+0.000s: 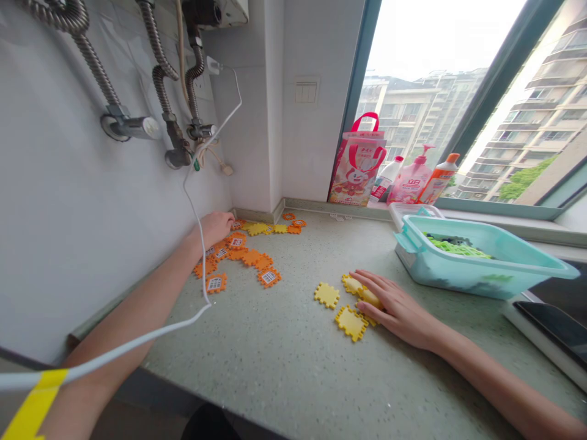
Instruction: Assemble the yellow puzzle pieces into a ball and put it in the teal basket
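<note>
My left hand point(215, 228) reaches to the far left corner of the counter, fingers curled down onto a scatter of orange toothed tiles point(250, 256), some with white window panels. Whether it grips a tile is hidden under the fingers. My right hand point(397, 307) lies flat, fingers spread, on a group of yellow toothed tiles point(351, 322) in the middle of the speckled counter point(284, 360). One more yellow tile point(326, 294) lies just left of that hand. More yellow and orange tiles point(275, 228) sit by the back wall.
A teal plastic bin point(477, 269) with green pieces stands right of my right hand. A pink gift bag point(358, 162) and several bottles point(415, 180) line the window sill. A white cable point(197, 220) hangs from wall pipes across my left arm. A dark tablet point(554, 327) lies at right.
</note>
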The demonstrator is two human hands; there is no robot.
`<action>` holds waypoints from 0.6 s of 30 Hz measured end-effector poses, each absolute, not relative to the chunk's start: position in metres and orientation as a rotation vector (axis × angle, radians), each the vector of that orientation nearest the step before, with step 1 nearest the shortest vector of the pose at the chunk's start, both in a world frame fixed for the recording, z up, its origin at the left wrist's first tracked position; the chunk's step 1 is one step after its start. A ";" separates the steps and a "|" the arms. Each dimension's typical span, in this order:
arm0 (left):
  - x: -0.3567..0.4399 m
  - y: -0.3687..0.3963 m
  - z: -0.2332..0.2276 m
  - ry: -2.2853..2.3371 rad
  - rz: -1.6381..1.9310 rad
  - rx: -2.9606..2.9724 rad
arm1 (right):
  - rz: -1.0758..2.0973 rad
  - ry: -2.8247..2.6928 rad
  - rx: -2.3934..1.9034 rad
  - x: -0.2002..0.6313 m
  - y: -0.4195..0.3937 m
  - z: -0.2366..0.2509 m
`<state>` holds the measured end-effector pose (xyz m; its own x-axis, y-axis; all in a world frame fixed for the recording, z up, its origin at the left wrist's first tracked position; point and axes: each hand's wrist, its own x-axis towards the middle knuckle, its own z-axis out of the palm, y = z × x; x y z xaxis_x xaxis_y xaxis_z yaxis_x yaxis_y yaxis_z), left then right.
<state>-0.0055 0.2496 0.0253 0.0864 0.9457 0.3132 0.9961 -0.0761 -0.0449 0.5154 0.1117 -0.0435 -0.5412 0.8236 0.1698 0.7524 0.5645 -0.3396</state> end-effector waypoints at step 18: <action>0.078 0.221 0.026 -1.733 -0.070 -2.753 | 0.298 -2.463 -1.293 0.509 0.112 -0.041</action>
